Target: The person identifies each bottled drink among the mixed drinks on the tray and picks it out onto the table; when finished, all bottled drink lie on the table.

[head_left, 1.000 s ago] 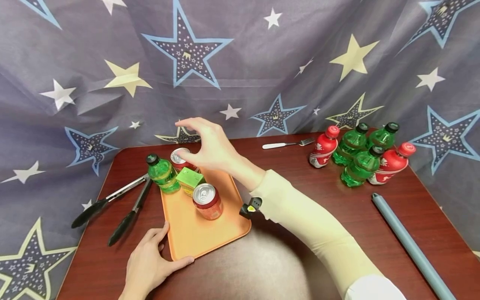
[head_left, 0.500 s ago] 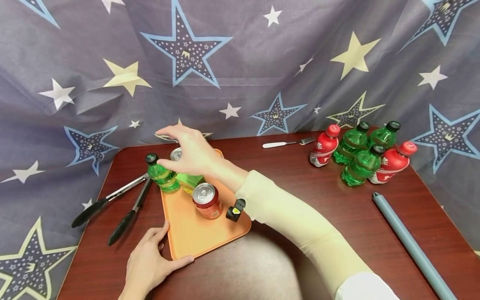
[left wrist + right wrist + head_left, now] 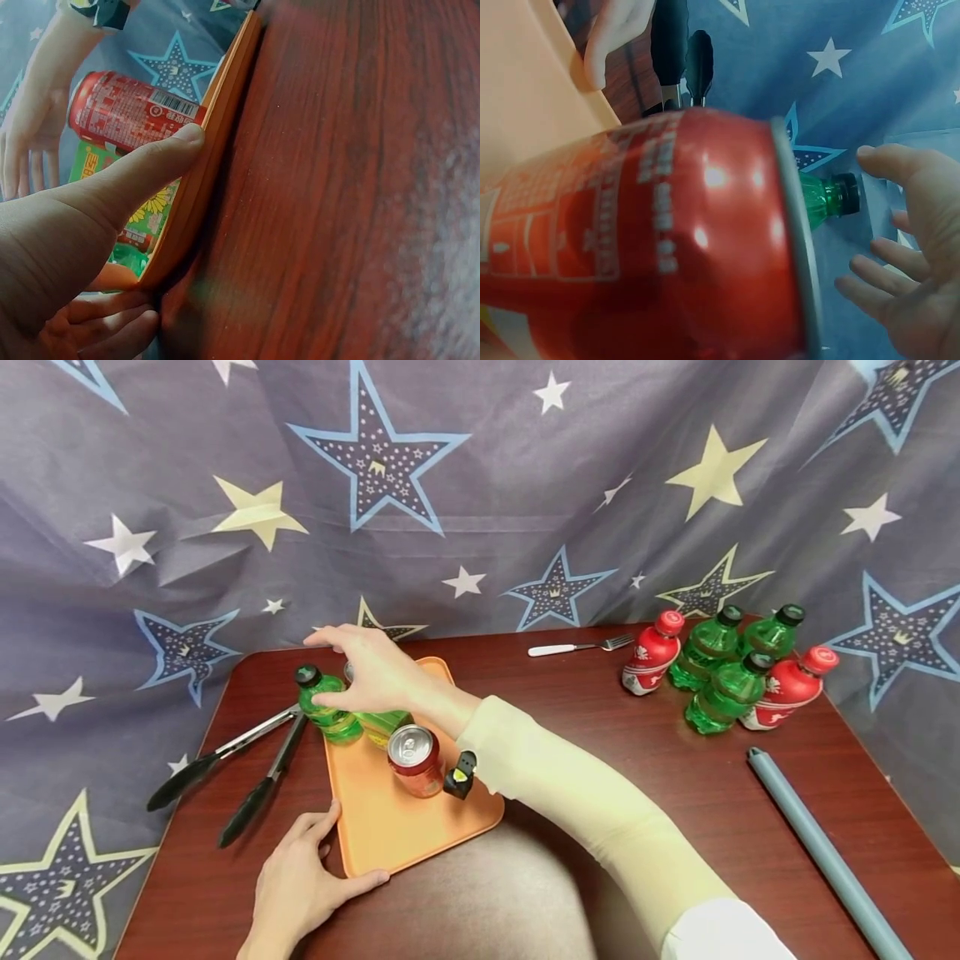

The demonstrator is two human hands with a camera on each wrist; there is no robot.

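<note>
An orange tray (image 3: 382,835) holds a green soda bottle (image 3: 330,714), a green drink carton (image 3: 386,727) and a red can (image 3: 415,764). Another can at the tray's far end is mostly hidden behind my right hand (image 3: 375,668). That hand hovers over the far left of the tray, fingers and thumb spread, thumb overlapping the bottle in the head view. The right wrist view has the bottle's black cap (image 3: 847,193) facing the hand across a gap. My left hand (image 3: 300,877) grips the tray's near left corner, with its thumb (image 3: 161,154) along the front wall.
Black-handled tongs (image 3: 258,802) lie spread left of the tray. A white-handled fork (image 3: 555,650) lies at the back. Several green and red bottles (image 3: 720,693) stand together at the right. A grey tube (image 3: 825,852) lies along the right side, and a star-patterned cloth (image 3: 495,485) hangs behind.
My right hand has moved left and slightly down, from over the far can to beside the green bottle. My left hand and the tray stay in place.
</note>
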